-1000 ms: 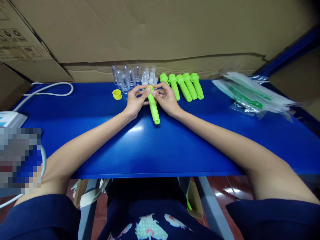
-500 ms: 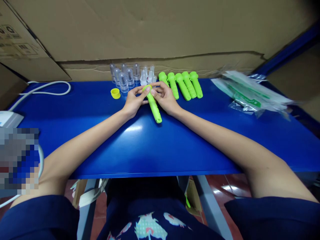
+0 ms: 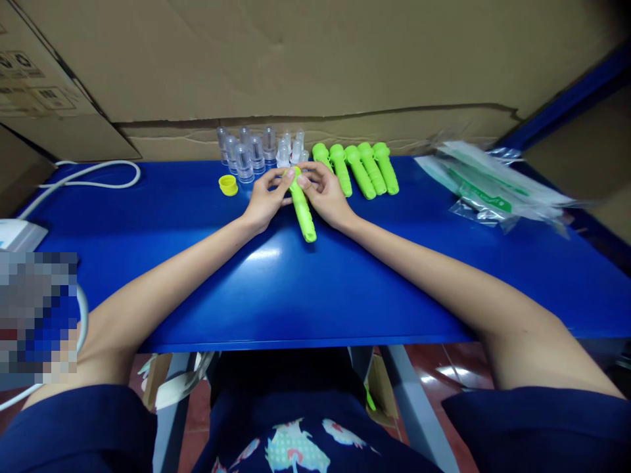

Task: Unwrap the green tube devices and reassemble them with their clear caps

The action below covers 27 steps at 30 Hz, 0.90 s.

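Observation:
Between my two hands is a lime-green, flashlight-shaped plastic handle (image 3: 303,213), its ribbed grip slanting down toward me. My left hand (image 3: 265,199) pinches the head end from the left, thumb on top. From the right, my right hand (image 3: 325,194) closes on the same end, its thumb beside the other. A bit of yellow shows at the head, mostly covered by the thumbs. Left of my left hand lies a yellow ring-like cap (image 3: 228,185). Several clear domed tubes (image 3: 244,163) stand behind it, with smaller clear and white pieces (image 3: 296,150) beside them.
Several matching green handles (image 3: 361,172) lie in a row right of my hands. Plastic bags with green print (image 3: 488,187) lie on the blue table (image 3: 315,295) at right. A white cable (image 3: 98,174) and a white device (image 3: 22,234) are at left. Cardboard (image 3: 315,66) walls the back.
The grip end of the green handle has swung slightly to the left. Both hands keep hold of its head in nearly the same place.

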### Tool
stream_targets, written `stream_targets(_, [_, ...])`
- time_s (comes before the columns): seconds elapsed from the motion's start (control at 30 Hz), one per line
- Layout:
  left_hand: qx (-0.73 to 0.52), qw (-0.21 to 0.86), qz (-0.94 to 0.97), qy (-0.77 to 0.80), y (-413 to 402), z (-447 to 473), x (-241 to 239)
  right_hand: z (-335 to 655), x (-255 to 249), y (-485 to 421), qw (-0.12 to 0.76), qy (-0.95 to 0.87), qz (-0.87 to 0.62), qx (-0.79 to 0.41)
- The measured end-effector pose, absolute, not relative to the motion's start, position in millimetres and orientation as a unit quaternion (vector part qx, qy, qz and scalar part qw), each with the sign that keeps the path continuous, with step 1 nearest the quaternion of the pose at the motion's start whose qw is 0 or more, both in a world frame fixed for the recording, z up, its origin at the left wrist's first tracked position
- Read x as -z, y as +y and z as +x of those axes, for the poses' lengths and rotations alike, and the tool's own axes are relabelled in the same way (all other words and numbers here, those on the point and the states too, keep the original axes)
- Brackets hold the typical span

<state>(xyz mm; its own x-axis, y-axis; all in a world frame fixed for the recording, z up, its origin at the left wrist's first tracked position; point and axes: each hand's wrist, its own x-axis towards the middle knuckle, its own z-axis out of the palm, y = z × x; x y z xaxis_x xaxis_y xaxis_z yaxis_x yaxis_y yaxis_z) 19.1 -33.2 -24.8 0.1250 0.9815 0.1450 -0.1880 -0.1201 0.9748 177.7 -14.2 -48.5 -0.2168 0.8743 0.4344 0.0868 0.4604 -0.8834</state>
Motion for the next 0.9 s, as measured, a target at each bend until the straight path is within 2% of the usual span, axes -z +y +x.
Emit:
stream_targets(0.43, [-0.555, 0.521, 0.535, 0.366, -37, 19, 24, 178, 44, -18, 0.522, -0.683, -0.349, -0.374])
stream_targets(0.9, [-0.538, 0.550, 0.510, 0.384, -35, 19, 23, 177, 36, -26, 0.520, -0.680, -0.344, -0.386])
